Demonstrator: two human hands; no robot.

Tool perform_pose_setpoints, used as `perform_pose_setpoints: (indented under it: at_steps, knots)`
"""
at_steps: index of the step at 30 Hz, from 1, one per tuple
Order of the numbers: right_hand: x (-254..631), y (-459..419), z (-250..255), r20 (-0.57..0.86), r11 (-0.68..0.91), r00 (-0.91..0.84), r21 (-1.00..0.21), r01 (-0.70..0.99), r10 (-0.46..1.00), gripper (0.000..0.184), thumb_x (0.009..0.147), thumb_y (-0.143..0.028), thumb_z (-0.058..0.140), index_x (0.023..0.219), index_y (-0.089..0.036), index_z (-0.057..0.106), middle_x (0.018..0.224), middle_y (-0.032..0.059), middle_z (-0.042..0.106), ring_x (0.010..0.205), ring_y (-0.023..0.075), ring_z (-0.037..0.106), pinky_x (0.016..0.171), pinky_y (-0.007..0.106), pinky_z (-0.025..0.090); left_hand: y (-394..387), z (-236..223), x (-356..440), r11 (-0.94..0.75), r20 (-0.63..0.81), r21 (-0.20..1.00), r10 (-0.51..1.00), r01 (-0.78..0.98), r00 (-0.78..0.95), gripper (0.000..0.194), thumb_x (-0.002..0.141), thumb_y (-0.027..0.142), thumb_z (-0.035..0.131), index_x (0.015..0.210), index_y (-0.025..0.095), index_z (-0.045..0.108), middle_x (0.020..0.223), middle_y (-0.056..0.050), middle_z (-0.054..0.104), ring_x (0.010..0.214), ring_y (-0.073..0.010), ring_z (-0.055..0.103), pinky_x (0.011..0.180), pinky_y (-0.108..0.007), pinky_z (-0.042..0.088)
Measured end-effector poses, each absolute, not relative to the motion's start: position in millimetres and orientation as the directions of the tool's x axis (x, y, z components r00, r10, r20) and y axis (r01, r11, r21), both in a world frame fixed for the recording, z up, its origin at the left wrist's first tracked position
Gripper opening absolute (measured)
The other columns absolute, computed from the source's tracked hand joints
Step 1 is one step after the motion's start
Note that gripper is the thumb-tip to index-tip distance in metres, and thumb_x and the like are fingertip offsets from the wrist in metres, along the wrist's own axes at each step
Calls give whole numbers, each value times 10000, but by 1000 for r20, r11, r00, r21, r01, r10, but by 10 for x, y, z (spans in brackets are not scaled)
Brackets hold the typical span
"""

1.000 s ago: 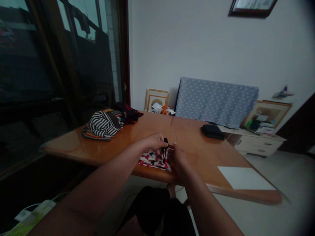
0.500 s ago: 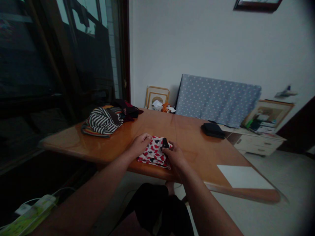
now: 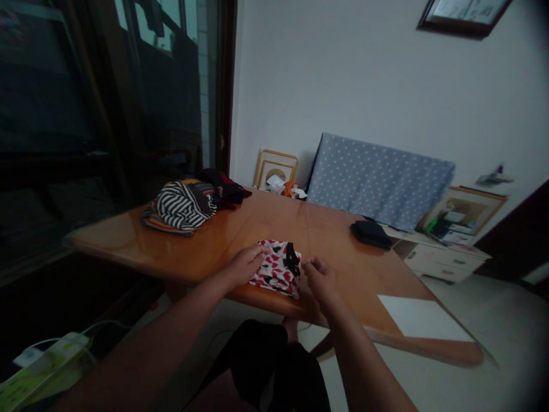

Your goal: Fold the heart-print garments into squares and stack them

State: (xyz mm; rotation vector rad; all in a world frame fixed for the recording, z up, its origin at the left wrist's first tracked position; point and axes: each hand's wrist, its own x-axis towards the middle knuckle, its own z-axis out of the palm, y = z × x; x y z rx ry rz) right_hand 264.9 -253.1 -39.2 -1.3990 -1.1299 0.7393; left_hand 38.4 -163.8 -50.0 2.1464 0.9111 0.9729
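A folded printed garment [image 3: 277, 269], white with red and dark shapes and a black neckband, lies flat near the front edge of the wooden table. On its left side rests my left hand [image 3: 250, 262], fingers stretched out over the cloth. My right hand [image 3: 319, 277] is at the garment's right edge beside the black band, its fingers curled together. Whether those fingertips pinch any cloth is too small to tell.
Striped clothing [image 3: 180, 209] and dark clothing [image 3: 225, 187] are heaped at the table's left. A black folded item [image 3: 371, 233] sits at the back right, and a white sheet [image 3: 424, 317] lies near the right front. Polka-dot cloth [image 3: 377, 180] hangs behind the table.
My right hand has come off the black neckband and shifted right to the garment's edge. My left fingers have straightened from a pinch. The band now lies flatter; the view has tilted slightly.
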Motion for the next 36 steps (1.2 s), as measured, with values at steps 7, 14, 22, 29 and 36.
perform_pose_setpoints:
  at_steps: [7,14,22,29,36]
  knots:
    - [2622,-2741,-346,202,111,206,-917,383,958,347,889,-508,581,736,-197,575,697,-10,560,671,141,507,618,250,389,-1881,-525,57,-624,469,622,781,473,413,103,858,208,541,907,214,632,950,-29,653,920,-183,613,837,-293,483]
    - [2578,-2660,-514,64,-2,192,-945,326,979,280,819,-462,629,744,-197,581,662,-16,573,614,141,500,562,251,358,-2009,-580,-75,-701,475,472,713,534,516,144,850,183,584,951,227,678,982,-35,634,967,-200,592,837,-307,460]
    - [2522,-2702,-376,48,-27,269,-963,269,962,372,804,-547,610,685,-197,571,618,-10,557,572,136,474,534,257,337,-2045,-556,-72,-726,471,426,687,540,553,131,876,186,571,923,232,685,999,-36,638,981,-204,584,846,-315,452]
    - [2421,-2764,-342,24,-82,246,-909,409,969,291,744,-449,632,623,-199,544,576,-24,503,554,125,418,515,261,275,-2045,-592,-88,-744,485,401,667,534,566,127,890,182,552,918,233,664,990,-29,632,971,-195,585,847,-310,444]
    - [2489,-2700,-390,-2,-95,296,-949,300,955,324,771,-489,593,627,-202,546,571,-15,520,541,133,442,508,261,300,-2010,-645,-108,-751,497,404,660,522,564,119,886,186,563,928,242,659,995,-16,645,961,-185,597,854,-304,434]
